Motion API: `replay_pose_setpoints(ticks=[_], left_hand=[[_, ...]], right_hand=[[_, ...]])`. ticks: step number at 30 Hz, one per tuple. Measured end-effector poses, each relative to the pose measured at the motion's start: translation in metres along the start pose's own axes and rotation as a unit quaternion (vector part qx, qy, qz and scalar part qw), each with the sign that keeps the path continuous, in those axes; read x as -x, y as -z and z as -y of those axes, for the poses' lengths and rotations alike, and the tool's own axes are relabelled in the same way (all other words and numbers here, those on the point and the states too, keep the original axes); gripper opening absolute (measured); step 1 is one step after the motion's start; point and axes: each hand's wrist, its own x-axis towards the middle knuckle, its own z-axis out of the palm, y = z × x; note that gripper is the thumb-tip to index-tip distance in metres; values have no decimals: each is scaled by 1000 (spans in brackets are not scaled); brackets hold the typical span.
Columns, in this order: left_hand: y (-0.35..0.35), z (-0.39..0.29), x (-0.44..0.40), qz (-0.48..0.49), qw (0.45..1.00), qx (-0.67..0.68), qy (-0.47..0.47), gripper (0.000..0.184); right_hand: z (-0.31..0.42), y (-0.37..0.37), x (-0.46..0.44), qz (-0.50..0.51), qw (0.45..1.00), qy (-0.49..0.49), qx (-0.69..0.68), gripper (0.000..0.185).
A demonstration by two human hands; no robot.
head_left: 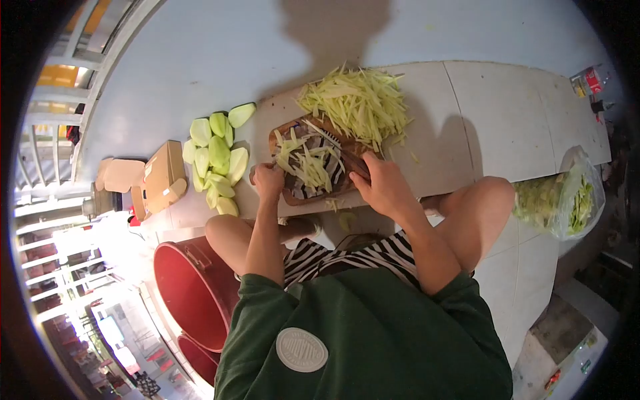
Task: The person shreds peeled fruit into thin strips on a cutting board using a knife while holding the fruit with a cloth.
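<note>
My right hand (383, 183) is wrapped round the dark brown handle of a cleaver (355, 163). Its wide, shiny blade appears to lie flat over a wooden cutting board (292, 197) and mirrors black and white stripes. Pale green shreds (310, 163) are strewn across the blade. At the blade's left end my left hand (269, 180) is closed, and what its fingers grip is hidden. Behind the board, partly on it, rises a large heap of shredded pale green vegetable or fruit (360, 107). Peeled pale green pieces (219, 153) are piled to the left.
An opened cardboard box (163, 177) stands at the far left, by a white railing (57, 120). Red buckets (193, 293) are below it. A clear plastic bag of green pieces (563, 199) lies to the right. The tiled ledge (497, 93) runs along a wall.
</note>
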Motion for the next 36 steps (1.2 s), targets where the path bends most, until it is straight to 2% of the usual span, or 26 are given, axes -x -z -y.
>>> replay_pose_setpoints(ticks=[4, 6, 7, 8, 9, 10, 13, 16, 17, 18, 21, 26, 28, 30, 31, 32, 34, 35, 36], left_hand=[[2, 12, -7, 66, 998, 13, -9, 41], [5, 10, -10, 140, 988, 36, 55, 40], [12, 0, -7, 139, 988, 36, 54, 40], [19, -10, -4, 174, 959, 197, 108, 36], [28, -22, 2, 203, 900, 352, 161, 33], [38, -34, 7, 202, 900, 352, 161, 33], [51, -63, 1, 263, 812, 513, 95, 20], [65, -97, 3, 257, 803, 534, 67, 19], [68, -99, -4, 259, 825, 498, 65, 18], [75, -105, -3, 260, 825, 498, 65, 18], [103, -122, -5, 274, 796, 539, -13, 16], [155, -127, -2, 286, 793, 538, 11, 14], [168, -125, -3, 214, 795, 568, 0, 13], [187, -119, 0, 199, 797, 569, -39, 12], [193, -117, 4, 174, 816, 550, -35, 11], [190, -116, 4, 175, 817, 549, -35, 11], [178, -109, 4, 120, 852, 508, -40, 17], [162, -111, 2, 114, 842, 527, 0, 19], [131, -86, -22, 128, 867, 478, -58, 20]], right_hand=[[-3, -1, 0, 2, 1000, 7, 8, 31], [-1, 0, 1, -3, 1000, 7, 10, 30], [-1, 2, 1, -6, 1000, 6, 14, 30], [-1, 3, 0, -7, 1000, 6, 14, 30], [-2, 5, -1, -27, 1000, 7, 14, 30], [-3, 6, -1, -46, 999, 9, 15, 29], [2, 18, -2, -32, 999, -18, 38, 37], [-2, 22, -3, -39, 998, -32, 38, 40], [-3, 22, -2, -40, 998, -31, 39, 40], [-4, 22, -1, -64, 997, -22, 25, 34], [-10, 21, -1, -92, 996, -17, 10, 29], [-8, 25, 1, -99, 995, -9, -4, 28], [-4, 28, 1, -102, 995, 0, -3, 27], [-5, 30, 2, -103, 995, -5, 12, 26], [-5, 30, 2, -103, 994, -7, 28, 26], [-6, 30, 3, -103, 994, -8, 27, 26], [-8, 30, 3, -115, 993, -4, -4, 26], [-7, 30, 3, -113, 994, -2, -5, 26], [-6, 30, 4, -114, 993, -2, -10, 26]])
